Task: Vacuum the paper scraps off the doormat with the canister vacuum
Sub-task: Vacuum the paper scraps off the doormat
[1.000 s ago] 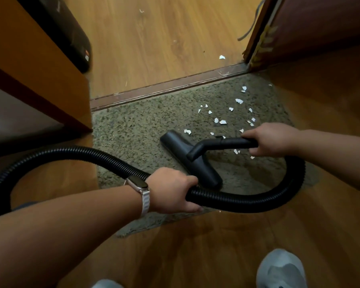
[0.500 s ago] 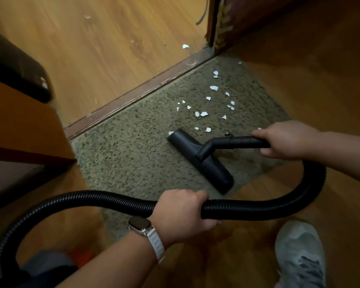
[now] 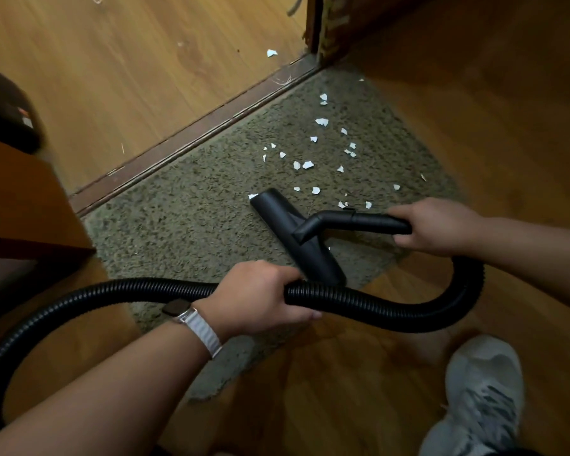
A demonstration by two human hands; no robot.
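Note:
A grey-green doormat point(image 3: 185, 225) lies against the door threshold. Several white paper scraps point(image 3: 307, 165) are scattered on its far right part, just beyond the black floor nozzle point(image 3: 293, 235), which rests flat on the mat. My right hand point(image 3: 431, 225) grips the black wand handle point(image 3: 359, 221) attached to the nozzle. My left hand point(image 3: 260, 297) grips the ribbed black hose point(image 3: 392, 311), which loops right under my right wrist and runs off to the lower left. The canister itself is out of view.
A brown threshold strip point(image 3: 191, 133) borders the mat, with one scrap point(image 3: 271, 53) on the lighter wood floor beyond it. A door edge point(image 3: 323, 28) stands top right. Wooden furniture point(image 3: 23, 199) sits at left. My grey shoe point(image 3: 481, 396) is at bottom right.
The view has swung, so the mat now runs diagonally. The nozzle has stayed on the mat beside the scraps. Both hands keep their grips on the hose and the handle.

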